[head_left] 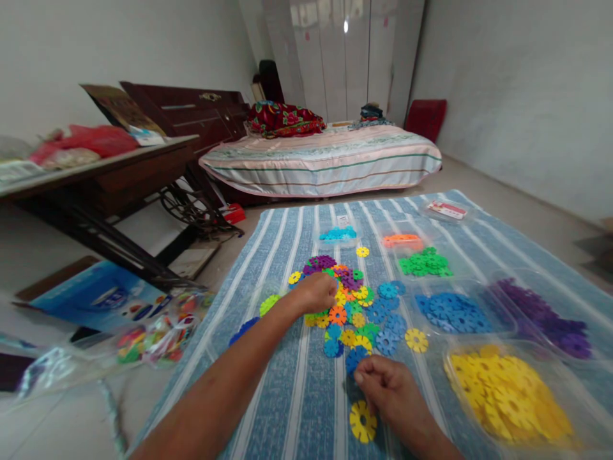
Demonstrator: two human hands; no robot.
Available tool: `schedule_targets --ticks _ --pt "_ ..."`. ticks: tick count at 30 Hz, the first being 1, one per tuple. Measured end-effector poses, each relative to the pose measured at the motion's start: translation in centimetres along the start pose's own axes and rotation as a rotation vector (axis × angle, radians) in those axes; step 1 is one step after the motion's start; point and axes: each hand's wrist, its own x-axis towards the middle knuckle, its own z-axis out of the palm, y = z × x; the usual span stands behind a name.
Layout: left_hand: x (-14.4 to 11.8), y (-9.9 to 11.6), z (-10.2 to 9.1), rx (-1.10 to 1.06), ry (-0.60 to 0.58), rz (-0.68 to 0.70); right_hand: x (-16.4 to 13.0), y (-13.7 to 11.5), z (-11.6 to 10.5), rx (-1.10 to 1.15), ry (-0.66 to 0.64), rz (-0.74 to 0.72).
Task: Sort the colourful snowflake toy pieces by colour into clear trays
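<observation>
My left hand (318,292) reaches over a mixed pile of flower-shaped plastic discs (338,314) in purple, orange, green, yellow and blue. Its fingers are curled down, and what they grip, if anything, is hidden. Nearer to me, my right hand (393,388) is closed, thumb against fingers, beside a dark blue disc (355,359) at the pile's near edge. A yellow disc (363,421) shows right by its lower fingers; I cannot tell whether it is held or lies on the cloth. A single yellow disc (416,340) lies to the right of the pile.
Clear tubs hold sorted discs: yellow (510,396), blue (453,312), purple (546,319), green (425,263), orange (402,241) and light blue (338,234). A lidded clear box (447,209) stands far right on the striped cloth (287,396). Dark blue discs (243,331) lie left.
</observation>
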Motion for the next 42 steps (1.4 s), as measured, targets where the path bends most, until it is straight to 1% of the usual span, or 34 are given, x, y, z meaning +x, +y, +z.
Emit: schedule_targets --ticks 3,5,8,12,17,19,21,23,27,30,34,36,38,42 --pt "-3.1 -0.4 2.0 0.056 -0.085 0.054 -0.2 -0.3 0.2 -0.007 0.010 0.004" --pt "-4.6 -0.6 3.1 0.119 -0.112 0.078 -0.3 -0.3 0.2 -0.022 0.006 0.000" --pt "-5.9 -0.7 4.6 0.183 -0.087 0.084 -0.4 -0.4 0.2 -0.034 0.014 -0.017" --pt "-6.5 -0.7 5.7 0.111 -0.040 0.052 -0.5 -0.4 0.1 -0.037 0.014 -0.046" --pt "-6.3 -1.3 5.9 -0.140 -0.052 -0.002 -0.4 -0.4 0.2 -0.029 0.020 -0.040" --pt "-6.0 -1.6 5.7 -0.230 -0.026 -0.012 -0.4 -0.3 0.2 -0.031 0.013 -0.034" --pt "-5.5 -1.7 5.4 -0.276 0.019 -0.018 -0.4 -0.3 0.2 -0.042 -0.001 -0.026" --pt "-5.1 -1.5 5.2 -0.256 0.048 -0.017 -0.3 -0.2 0.1 -0.050 -0.008 -0.025" --pt "-4.6 -0.9 5.2 -0.141 0.043 -0.024 -0.4 -0.3 0.1 -0.041 -0.004 -0.029" --pt "-4.6 -0.8 5.4 -0.065 0.034 -0.045 -0.4 -0.4 0.2 -0.034 -0.008 -0.027" --pt "-4.8 -0.9 5.5 -0.015 0.070 -0.069 -0.4 -0.4 0.2 -0.028 -0.015 -0.007" --pt "-4.9 -1.0 5.5 -0.026 0.089 -0.059 -0.4 -0.4 0.3 -0.026 -0.014 -0.001" --pt "-5.1 -1.0 5.4 -0.067 0.081 -0.051 -0.3 -0.3 0.3 -0.025 -0.007 -0.002" --pt "-5.1 -1.1 4.9 -0.226 0.055 -0.045 -0.3 -0.1 0.4 -0.026 0.000 -0.006"
